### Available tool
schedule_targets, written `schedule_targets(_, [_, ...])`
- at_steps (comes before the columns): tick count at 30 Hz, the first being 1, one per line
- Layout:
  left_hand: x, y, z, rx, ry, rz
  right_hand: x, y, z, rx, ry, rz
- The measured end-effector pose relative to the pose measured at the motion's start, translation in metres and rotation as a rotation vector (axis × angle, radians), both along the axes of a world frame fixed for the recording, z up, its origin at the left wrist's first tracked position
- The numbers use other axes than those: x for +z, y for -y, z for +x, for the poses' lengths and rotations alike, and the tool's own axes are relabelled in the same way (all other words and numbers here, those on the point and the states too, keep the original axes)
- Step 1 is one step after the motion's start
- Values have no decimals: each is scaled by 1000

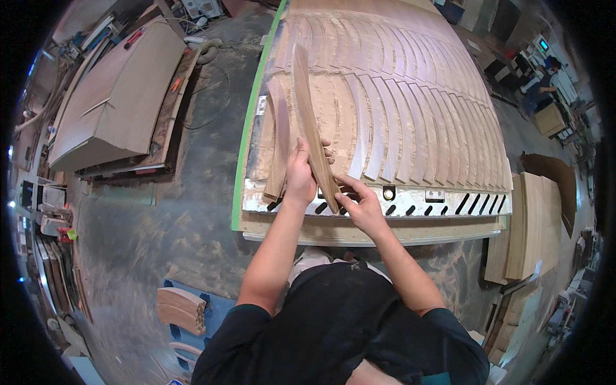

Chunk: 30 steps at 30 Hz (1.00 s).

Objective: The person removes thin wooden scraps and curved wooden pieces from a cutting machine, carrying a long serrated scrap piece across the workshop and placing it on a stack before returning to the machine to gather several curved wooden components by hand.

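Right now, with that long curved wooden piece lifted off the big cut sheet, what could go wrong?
1. The curved strip is long and thin, gripped only near its lower end by the left hand and right hand; its free end might swing or snap.
2. A second loose strip leans beside it and may slide off.
3. The cut panel is dusty with raw edges, so splinters are possible.

Single head fisheye, looking steeply down, close over hands at workbench [359, 228].
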<state>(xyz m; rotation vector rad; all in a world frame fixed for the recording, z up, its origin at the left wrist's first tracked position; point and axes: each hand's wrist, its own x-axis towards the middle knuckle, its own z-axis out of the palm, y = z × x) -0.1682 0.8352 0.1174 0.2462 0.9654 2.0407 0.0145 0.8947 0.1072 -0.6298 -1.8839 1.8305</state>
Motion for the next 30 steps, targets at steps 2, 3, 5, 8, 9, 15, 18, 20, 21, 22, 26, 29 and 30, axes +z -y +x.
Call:
schedule_targets(2, [-13,-7,-13,122,-170,-200,-7,-1,3,57,83,72])
schedule_targets(3, [-16,-11,-20,179,-255,-297,-10,1,4,52,100,52])
schedule_targets(5, [-22,-7,-37,286,-485,-406,-16,7,9,40,133,13])
schedule_targets(8, [-16,3,-53,331,-857,-756,-23,8,22,62,192,-12])
schedule_targets(9, [-16,7,-62,284,-934,-885,-25,9,26,71,203,-24])
schedule_targets(15, [-46,9,-88,235,-1146,-1280,-39,12,41,71,265,-62])
schedule_targets(18, [-46,4,-88,203,-1114,-1248,-44,11,46,60,277,-83])
schedule_targets(20, [-49,1,-88,185,-1101,-1224,-46,11,48,57,274,-95])
schedule_targets(21, [-50,-1,-88,175,-1094,-1212,-48,11,49,53,272,-98])
schedule_targets(22, [-50,-3,-87,177,-1095,-1215,-49,11,50,49,271,-101])
schedule_targets(26, [-53,-8,-86,163,-1086,-1269,-49,10,53,33,275,-112])
schedule_targets(29, [-61,-9,-87,173,-1106,-1295,-53,10,55,21,266,-109])
schedule_targets(30, [-62,-9,-87,180,-1119,-1295,-51,10,56,19,274,-105])
